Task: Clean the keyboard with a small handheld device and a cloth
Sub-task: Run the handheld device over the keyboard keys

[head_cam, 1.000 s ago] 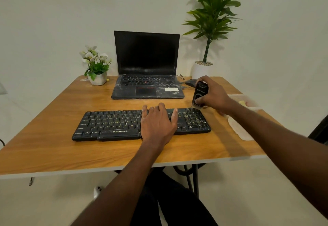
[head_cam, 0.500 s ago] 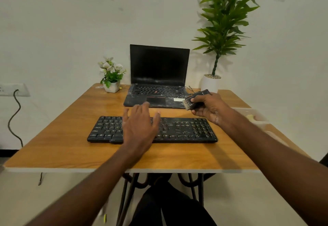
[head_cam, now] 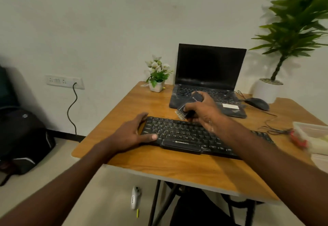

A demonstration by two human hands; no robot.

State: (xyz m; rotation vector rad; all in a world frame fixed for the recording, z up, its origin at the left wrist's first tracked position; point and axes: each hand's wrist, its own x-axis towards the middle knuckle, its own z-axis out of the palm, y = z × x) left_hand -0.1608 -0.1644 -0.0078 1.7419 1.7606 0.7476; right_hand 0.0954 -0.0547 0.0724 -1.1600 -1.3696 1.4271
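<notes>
A black keyboard (head_cam: pixel 181 134) lies across the wooden table (head_cam: pixel 174 169). My left hand (head_cam: pixel 131 133) rests at the keyboard's left end, fingers straight along its edge and thumb on the front keys. My right hand (head_cam: pixel 202 109) grips a small black handheld device (head_cam: pixel 189 105) with pale bristles at its lower tip. The bristles hover just above the keyboard's back edge, left of centre. A pale cloth (head_cam: pixel 319 143) seems to lie in a clear tray at the right edge, blurred.
An open dark laptop (head_cam: pixel 209 76) stands behind the keyboard, with a mouse (head_cam: pixel 257 103) and cables to its right. A small flower pot (head_cam: pixel 157 74) and a tall plant (head_cam: pixel 291 35) stand at the back. A black backpack (head_cam: pixel 21 137) sits on the floor at left.
My view has swung left. My right hand carried the device from the keyboard's right end to above its back-left part. My left hand slid from the keyboard's middle to its left end.
</notes>
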